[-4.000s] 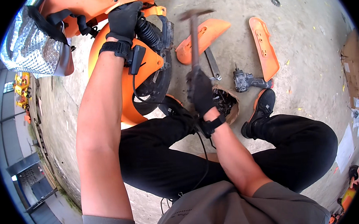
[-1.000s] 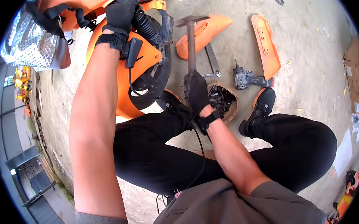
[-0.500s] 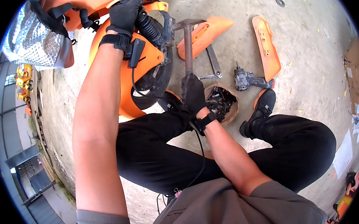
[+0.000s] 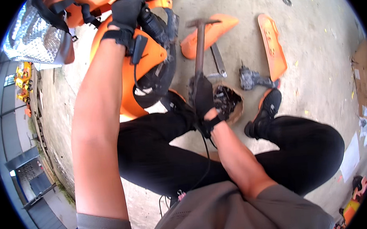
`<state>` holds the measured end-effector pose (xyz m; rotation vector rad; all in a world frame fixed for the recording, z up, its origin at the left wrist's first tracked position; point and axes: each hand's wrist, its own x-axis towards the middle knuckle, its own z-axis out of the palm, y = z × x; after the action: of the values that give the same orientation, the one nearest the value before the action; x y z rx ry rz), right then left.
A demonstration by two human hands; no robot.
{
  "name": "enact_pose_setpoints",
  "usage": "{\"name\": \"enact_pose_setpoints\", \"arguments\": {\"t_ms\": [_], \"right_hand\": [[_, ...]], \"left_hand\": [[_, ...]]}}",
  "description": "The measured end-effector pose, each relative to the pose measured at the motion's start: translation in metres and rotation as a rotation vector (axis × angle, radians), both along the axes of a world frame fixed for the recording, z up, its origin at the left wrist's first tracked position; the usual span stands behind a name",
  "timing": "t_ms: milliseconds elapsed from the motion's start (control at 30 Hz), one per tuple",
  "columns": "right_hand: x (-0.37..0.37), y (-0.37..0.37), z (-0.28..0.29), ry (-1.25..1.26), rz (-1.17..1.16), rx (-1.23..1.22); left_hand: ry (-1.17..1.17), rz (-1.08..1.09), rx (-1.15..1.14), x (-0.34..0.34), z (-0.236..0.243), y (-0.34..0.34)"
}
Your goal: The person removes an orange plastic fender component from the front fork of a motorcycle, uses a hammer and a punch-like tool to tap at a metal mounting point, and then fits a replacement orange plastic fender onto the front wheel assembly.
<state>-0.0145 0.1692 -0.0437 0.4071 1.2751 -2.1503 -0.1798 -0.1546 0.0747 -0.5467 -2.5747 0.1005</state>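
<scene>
My right hand (image 4: 202, 96), in a dark glove, is closed round the handle of a hammer (image 4: 201, 50). The hammer's head points away from me, between the wheel and a loose orange panel (image 4: 206, 36). At the upper left my gloved left hand (image 4: 129, 12) is closed at the top end of a black shock absorber (image 4: 154, 27) on an orange vehicle; what its fingers grip is hidden. Below that hand are the orange fender (image 4: 125, 82) and a dark wheel (image 4: 164, 75). A round container (image 4: 238, 111) of dark bolts stands just right of my right hand.
A grey cordless power tool (image 4: 252, 79) and a second orange panel (image 4: 273, 50) lie on the concrete floor to the right. A metal wrench-like tool (image 4: 218, 60) lies beside the nearer panel. Silver foil wrapping (image 4: 36, 39) hangs at the far left, and cardboard (image 4: 364, 74) stands at the right edge.
My right hand and the hammer have shifted slightly right, away from the wheel, and the hammer's head has turned with them. My left hand stays at the shock absorber.
</scene>
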Motion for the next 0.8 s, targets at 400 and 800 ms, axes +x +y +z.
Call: {"name": "enact_pose_setpoints", "arguments": {"t_ms": [400, 800], "right_hand": [[-0.088, 0.079, -0.073, 0.322, 0.078, 1.277], [-0.111, 0.07, -0.111, 0.38, 0.366, 1.357]], "left_hand": [[-0.034, 0.069, 0.042, -0.002, 0.018, 0.053], [-0.058, 0.096, 0.071, 0.0, 0.012, 0.04]]}}
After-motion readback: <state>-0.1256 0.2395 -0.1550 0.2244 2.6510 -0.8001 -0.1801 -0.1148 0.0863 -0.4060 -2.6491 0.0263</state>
